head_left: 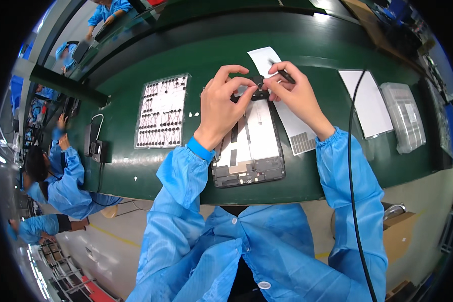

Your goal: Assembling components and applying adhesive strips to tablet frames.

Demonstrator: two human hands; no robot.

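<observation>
An opened tablet point(259, 136) lies in front of me on the green bench, its pale inner plates and dark circuit end showing. Over its far end, my left hand point(224, 100) pinches thumb and forefinger together on something small that I cannot make out. Close beside it, my right hand point(298, 95) has a dark pen-shaped tool point(286, 74) tucked between its fingers. The right thumb and forefinger also meet near the left fingertips. Small black parts point(258, 80) show between and behind the fingertips, partly hidden.
Left of the tablet, a clear tray point(161, 111) holds rows of small round black parts with wires. A label sheet point(299, 133), a white sheet point(367, 103) and a clear plastic case point(403, 117) lie rightward. A black cable point(351, 166) hangs past my right arm. Co-workers sit at far left.
</observation>
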